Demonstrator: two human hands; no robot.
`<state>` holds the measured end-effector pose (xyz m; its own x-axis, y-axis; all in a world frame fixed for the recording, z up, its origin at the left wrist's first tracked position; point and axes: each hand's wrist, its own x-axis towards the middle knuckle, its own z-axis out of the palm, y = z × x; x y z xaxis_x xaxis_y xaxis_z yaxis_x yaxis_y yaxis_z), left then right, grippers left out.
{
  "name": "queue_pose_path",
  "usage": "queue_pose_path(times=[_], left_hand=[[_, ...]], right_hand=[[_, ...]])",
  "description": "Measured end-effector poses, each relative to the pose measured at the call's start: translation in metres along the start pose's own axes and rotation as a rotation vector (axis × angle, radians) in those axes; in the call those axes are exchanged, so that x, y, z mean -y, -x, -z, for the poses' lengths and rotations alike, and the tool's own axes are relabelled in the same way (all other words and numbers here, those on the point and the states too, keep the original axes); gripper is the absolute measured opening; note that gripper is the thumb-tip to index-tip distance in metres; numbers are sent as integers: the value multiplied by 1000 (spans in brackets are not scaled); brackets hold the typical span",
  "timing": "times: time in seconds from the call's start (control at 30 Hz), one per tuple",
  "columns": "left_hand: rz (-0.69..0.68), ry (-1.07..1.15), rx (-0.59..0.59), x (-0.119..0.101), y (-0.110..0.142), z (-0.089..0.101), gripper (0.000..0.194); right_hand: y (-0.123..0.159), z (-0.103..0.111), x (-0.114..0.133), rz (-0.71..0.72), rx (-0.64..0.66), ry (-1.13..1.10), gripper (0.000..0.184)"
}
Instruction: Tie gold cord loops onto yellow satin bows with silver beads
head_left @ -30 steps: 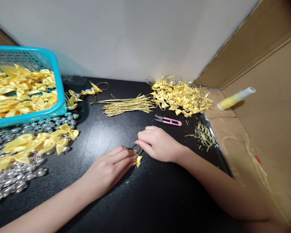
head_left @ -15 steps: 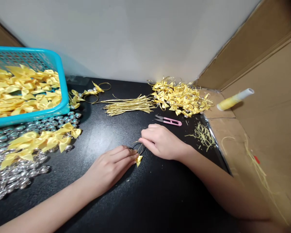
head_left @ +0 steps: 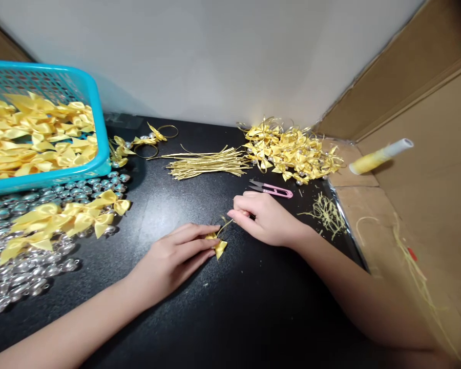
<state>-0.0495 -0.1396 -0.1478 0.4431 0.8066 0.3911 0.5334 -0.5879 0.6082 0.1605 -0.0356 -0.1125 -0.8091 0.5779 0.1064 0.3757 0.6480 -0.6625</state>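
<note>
Farther from the yellow bow [head_left: 220, 249] now, the right hand [head_left: 267, 220] grips its gold cord [head_left: 225, 225] narrowly; the left hand [head_left: 169, 259] pins that bow, nearer the person than the pink snips [head_left: 289, 194]. Beyond these, the heaped bows [head_left: 292, 151] look already looped; leftward, loose strands [head_left: 207, 164] and basketed bows [head_left: 42, 136] remain apparently unjoined.

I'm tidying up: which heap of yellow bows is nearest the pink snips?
The tangled heap at the back right, just behind the snips; the bows in the blue basket and those on the silver beads lie farther left.
</note>
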Motion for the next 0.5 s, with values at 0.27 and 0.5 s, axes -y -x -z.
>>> queue_pose_path(times=[0.27, 0.5], left_hand=[[32, 79, -10, 6, 7, -3, 15], [127, 101, 26, 1, 1, 0, 7]], right_hand=[[1, 2, 2, -2, 9, -19, 33], [0, 1, 8, 1, 29, -22, 34]])
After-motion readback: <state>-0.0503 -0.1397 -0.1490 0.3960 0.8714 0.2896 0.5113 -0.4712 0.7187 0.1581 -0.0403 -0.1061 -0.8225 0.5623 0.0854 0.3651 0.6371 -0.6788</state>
